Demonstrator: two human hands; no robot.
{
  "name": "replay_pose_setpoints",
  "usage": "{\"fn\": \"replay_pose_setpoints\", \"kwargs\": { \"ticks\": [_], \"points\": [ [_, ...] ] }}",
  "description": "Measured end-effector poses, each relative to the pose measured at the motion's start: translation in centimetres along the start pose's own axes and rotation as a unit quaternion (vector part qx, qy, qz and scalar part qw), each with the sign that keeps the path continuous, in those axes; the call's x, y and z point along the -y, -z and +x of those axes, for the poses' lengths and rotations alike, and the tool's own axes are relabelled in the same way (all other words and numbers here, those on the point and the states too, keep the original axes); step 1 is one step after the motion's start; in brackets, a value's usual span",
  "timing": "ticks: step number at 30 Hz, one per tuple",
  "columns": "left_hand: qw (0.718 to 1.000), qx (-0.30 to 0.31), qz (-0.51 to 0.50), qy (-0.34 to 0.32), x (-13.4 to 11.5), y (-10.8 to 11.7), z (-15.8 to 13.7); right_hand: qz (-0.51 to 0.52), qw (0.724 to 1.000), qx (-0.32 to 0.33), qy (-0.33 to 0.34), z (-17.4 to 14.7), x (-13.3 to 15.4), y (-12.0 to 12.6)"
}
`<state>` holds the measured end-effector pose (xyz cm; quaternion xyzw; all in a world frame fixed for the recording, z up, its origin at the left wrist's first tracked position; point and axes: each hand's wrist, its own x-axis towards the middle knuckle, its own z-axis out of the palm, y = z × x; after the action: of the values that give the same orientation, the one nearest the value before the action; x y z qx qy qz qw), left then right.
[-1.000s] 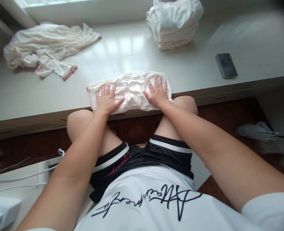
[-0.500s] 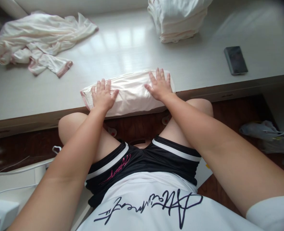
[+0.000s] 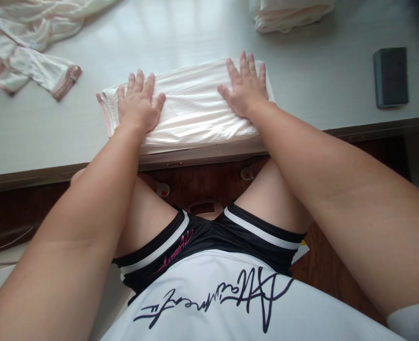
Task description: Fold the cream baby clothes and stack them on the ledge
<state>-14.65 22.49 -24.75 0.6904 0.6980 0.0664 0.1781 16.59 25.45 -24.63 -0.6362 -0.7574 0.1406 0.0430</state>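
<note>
A folded cream garment (image 3: 191,104) with a pink-trimmed edge at its left end lies along the front edge of the table. My left hand (image 3: 138,104) rests flat on its left part, fingers spread. On its right end my right hand (image 3: 247,87) presses down, also with fingers apart. Neither hand grips the cloth. What kind of garment it is, the folds do not show.
The pale table (image 3: 181,42) has a crumpled cream garment with pink cuffs (image 3: 42,61) at the left. A folded cloth stack (image 3: 291,14) stands at the back. A dark boxy device (image 3: 390,78) lies at the right. My knees are under the table's edge.
The folded garment now lies further onto the table and flatter, its front part no longer hanging over the edge. Both hands have moved forward with it. The view has shifted too.
</note>
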Motion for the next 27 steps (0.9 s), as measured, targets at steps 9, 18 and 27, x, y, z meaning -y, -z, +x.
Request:
{"fn": "replay_pose_setpoints", "kwargs": {
  "ticks": [9,18,27],
  "points": [
    [0.999,-0.014,0.027,0.014,-1.0,0.6,4.7,0.001,0.999,-0.024,-0.046,3.8,0.1,0.4],
    [0.998,-0.026,0.054,0.002,-2.1,0.2,5.2,-0.018,0.998,-0.030,-0.051,4.9,0.2,0.1],
    [0.999,0.022,0.023,0.040,-9.9,-3.5,5.8,-0.029,1.000,0.002,-0.005,4.7,6.8,-2.2]
  ]
}}
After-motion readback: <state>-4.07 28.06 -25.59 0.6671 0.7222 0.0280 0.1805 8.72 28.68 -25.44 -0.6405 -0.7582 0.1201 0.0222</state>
